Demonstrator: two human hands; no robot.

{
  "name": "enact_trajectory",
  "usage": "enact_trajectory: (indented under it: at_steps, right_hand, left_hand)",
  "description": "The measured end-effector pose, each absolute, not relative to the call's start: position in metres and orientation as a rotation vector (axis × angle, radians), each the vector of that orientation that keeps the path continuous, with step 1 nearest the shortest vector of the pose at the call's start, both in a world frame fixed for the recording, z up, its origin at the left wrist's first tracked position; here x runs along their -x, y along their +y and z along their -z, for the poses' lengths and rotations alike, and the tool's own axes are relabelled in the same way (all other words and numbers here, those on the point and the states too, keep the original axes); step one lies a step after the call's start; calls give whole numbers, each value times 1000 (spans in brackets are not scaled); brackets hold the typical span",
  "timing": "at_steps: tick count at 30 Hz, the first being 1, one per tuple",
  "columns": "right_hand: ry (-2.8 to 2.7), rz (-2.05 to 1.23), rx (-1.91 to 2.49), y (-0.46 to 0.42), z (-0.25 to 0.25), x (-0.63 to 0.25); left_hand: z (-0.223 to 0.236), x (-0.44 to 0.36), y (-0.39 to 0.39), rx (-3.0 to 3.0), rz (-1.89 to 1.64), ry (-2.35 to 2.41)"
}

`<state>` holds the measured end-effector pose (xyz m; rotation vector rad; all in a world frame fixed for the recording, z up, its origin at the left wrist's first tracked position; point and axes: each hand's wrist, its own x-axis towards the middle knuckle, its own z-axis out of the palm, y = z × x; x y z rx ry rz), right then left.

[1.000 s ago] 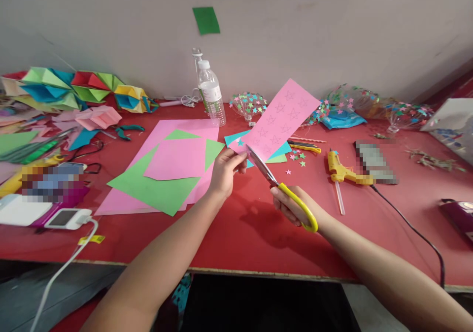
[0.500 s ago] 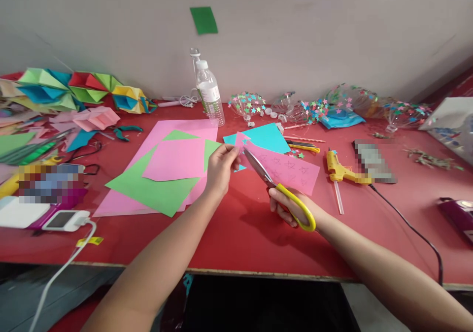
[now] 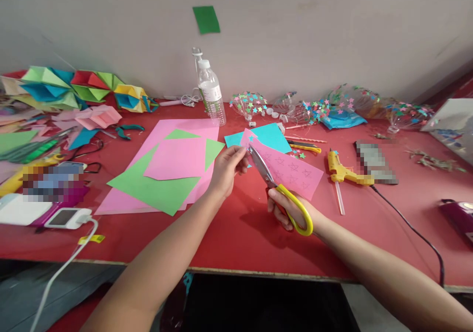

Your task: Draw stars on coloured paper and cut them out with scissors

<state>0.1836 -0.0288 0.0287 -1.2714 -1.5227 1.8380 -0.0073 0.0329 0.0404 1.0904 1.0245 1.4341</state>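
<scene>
My right hand [image 3: 283, 209] is wrapped round the yellow handles of a pair of scissors [image 3: 261, 165], whose blades point up and to the left. Under the blades lies a sheet of pink paper [image 3: 308, 174] with several stars drawn on it in dark line. At the left end of that sheet, my left hand [image 3: 229, 169] pinches its edge close to the scissor tips. The fingertips hide the exact spot held. A sheet of blue paper [image 3: 275, 136] lies just behind, partly covered by the pink one.
Large pink and green sheets [image 3: 162, 199] lie on the left. A plastic bottle [image 3: 211, 95] stands at the back, near star-covered clear bundles [image 3: 248, 104]. On the right are a yellow glue gun [image 3: 335, 167] with its cable and a phone [image 3: 375, 162]. Folded paper shapes [image 3: 48, 88] crowd the far left.
The pink star paper has turned slightly and moved a little right. Both hands stay close together at its left end, and the scissors have shifted only a little.
</scene>
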Motion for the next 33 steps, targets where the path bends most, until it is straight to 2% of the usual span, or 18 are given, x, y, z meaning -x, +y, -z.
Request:
enact_trajectory:
  at_steps: [10, 22, 33]
  right_hand:
    - [-1429, -1978, 1098, -32, -32, -188]
    - [-1777, -1649, 1309, -25, -48, -195]
    - [-1751, -1639, 1314, -25, -56, -194]
  left_hand:
    - [-41, 8, 31, -1178, -1575, 1106]
    - [-44, 20, 37, -1237, -1563, 1094]
    - [-45, 23, 38, -1237, -1509, 1014]
